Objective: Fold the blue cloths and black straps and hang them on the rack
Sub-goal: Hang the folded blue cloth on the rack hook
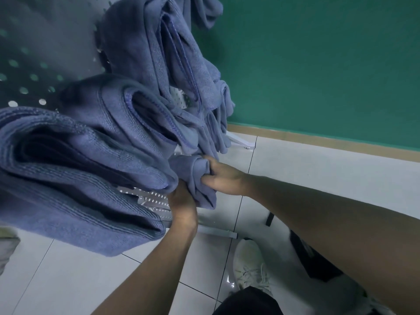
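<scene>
While folded blue terry cloths (75,169) hang at frame left, our left hand (181,198) and right hand (223,176) (both clenched) grip a small blue cloth (198,178) at centre.

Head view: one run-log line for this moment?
stage: hanging | left hand: grips blue cloth | right hand: grips same cloth | rack: several folded cloths hung | black strap: on floor
</scene>
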